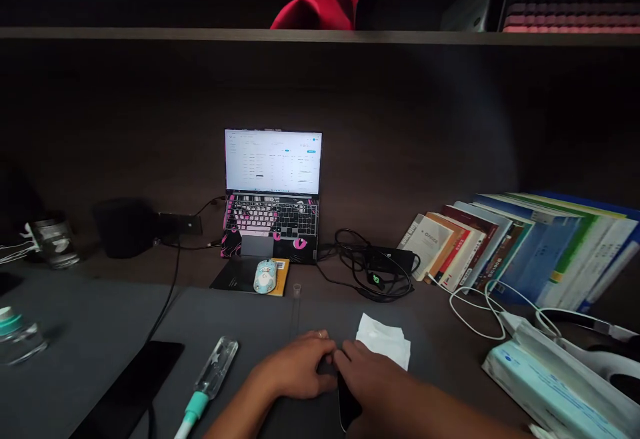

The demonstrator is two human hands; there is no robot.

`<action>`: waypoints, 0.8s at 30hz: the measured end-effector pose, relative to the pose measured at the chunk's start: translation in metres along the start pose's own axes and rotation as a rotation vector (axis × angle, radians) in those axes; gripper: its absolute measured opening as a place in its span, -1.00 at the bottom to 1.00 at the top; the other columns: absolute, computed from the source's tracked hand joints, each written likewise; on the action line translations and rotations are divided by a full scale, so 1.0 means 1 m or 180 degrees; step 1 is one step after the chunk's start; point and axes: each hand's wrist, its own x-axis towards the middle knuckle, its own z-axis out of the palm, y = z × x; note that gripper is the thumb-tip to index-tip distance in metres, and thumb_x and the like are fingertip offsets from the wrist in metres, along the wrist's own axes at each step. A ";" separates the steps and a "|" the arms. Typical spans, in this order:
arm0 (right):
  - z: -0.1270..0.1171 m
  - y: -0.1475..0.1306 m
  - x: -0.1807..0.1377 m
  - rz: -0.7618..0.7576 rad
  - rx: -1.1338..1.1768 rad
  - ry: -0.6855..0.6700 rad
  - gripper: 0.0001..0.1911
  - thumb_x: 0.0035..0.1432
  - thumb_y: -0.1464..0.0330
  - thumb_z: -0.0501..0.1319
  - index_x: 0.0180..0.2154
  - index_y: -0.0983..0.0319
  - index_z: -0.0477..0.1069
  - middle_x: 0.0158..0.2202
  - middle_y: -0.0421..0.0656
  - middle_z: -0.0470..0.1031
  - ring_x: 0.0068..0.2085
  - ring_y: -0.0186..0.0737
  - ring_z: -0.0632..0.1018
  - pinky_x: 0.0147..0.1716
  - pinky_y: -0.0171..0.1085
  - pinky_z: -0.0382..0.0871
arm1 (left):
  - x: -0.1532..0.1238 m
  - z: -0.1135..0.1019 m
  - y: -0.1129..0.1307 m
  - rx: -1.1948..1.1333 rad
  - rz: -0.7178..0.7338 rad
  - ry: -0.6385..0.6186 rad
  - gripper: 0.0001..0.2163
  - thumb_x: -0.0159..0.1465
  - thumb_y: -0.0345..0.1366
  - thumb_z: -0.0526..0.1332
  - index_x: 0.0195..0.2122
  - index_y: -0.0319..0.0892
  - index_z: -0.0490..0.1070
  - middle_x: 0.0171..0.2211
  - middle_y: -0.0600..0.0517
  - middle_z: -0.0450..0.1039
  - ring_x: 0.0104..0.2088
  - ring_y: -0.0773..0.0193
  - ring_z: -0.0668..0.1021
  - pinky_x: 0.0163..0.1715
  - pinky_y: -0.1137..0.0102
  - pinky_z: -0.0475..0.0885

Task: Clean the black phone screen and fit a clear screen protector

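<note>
My left hand (pixel 304 367) is closed, its fingers curled and its fingertips meeting those of my right hand; whatever they pinch is hidden. My right hand (pixel 369 374) bends over a black phone (pixel 346 407), fingers closed at its upper end and covering most of it. Just behind the right hand lies a folded white tissue (pixel 387 336). A clear thin tube (pixel 296 309) lies beyond the left hand. To the left rests a clear bottle with a teal collar (pixel 214 369).
Behind stands an open laptop (pixel 273 192), with a patterned mouse (pixel 265 276) in front. Coiled cables (pixel 373 272) and leaning books (pixel 500 246) are at right, near a tissue pack (pixel 545 386) and white headphones (pixel 595 359). A black tablet-like slab (pixel 133 386) and a small jar (pixel 20 339) are left.
</note>
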 end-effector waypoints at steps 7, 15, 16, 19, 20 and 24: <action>-0.001 -0.006 0.004 0.0155 0.0040 -0.0089 0.04 -0.30 0.39 0.51 0.28 0.29 0.26 0.22 0.13 0.33 0.21 0.30 0.37 0.19 0.09 0.31 | 0.002 0.003 -0.005 -0.0001 0.0105 0.0092 -0.85 0.19 -0.23 0.30 -0.26 -0.11 0.38 -0.14 -0.02 0.45 0.00 0.06 0.49 0.10 0.23 0.38; -0.013 -0.012 0.006 0.0125 0.0195 -0.0272 0.14 -0.35 0.33 0.55 0.30 0.33 0.21 0.28 0.19 0.28 0.27 0.36 0.33 0.27 0.10 0.24 | 0.002 0.007 -0.011 -0.0066 0.0153 0.0092 -0.80 0.24 -0.19 0.30 -0.15 -0.11 0.44 -0.03 -0.07 0.48 0.12 0.00 0.47 0.18 0.19 0.33; -0.016 -0.014 0.006 0.0144 0.0182 -0.0314 0.15 -0.36 0.33 0.56 0.30 0.35 0.21 0.28 0.20 0.29 0.27 0.36 0.35 0.27 0.09 0.23 | 0.002 0.006 -0.011 -0.0076 0.0158 0.0082 -0.80 0.24 -0.21 0.30 -0.14 -0.11 0.45 -0.02 -0.08 0.48 0.12 0.00 0.47 0.17 0.20 0.33; -0.024 -0.019 0.006 0.0187 0.0135 -0.0419 0.15 -0.37 0.30 0.56 0.29 0.37 0.22 0.26 0.19 0.31 0.25 0.32 0.38 0.26 0.05 0.24 | 0.002 0.004 -0.009 -0.0085 0.0182 0.0060 -0.80 0.24 -0.24 0.29 -0.11 -0.10 0.46 -0.02 -0.06 0.49 0.08 0.03 0.49 0.17 0.21 0.33; -0.026 -0.020 0.006 0.0204 0.0116 -0.0452 0.14 -0.37 0.29 0.56 0.28 0.37 0.22 0.26 0.18 0.33 0.25 0.31 0.38 0.26 0.04 0.24 | 0.002 0.004 -0.009 -0.0087 0.0189 0.0062 -0.79 0.24 -0.24 0.29 -0.11 -0.10 0.47 -0.01 -0.05 0.49 0.08 0.03 0.49 0.18 0.20 0.31; -0.030 -0.021 0.009 0.0226 0.0053 -0.0525 0.16 -0.39 0.26 0.57 0.28 0.37 0.23 0.25 0.18 0.35 0.23 0.33 0.40 0.24 0.06 0.25 | 0.002 0.003 -0.006 -0.0093 0.0177 0.0064 -0.77 0.24 -0.24 0.30 -0.09 -0.09 0.47 -0.02 -0.04 0.50 0.05 0.05 0.50 0.17 0.21 0.32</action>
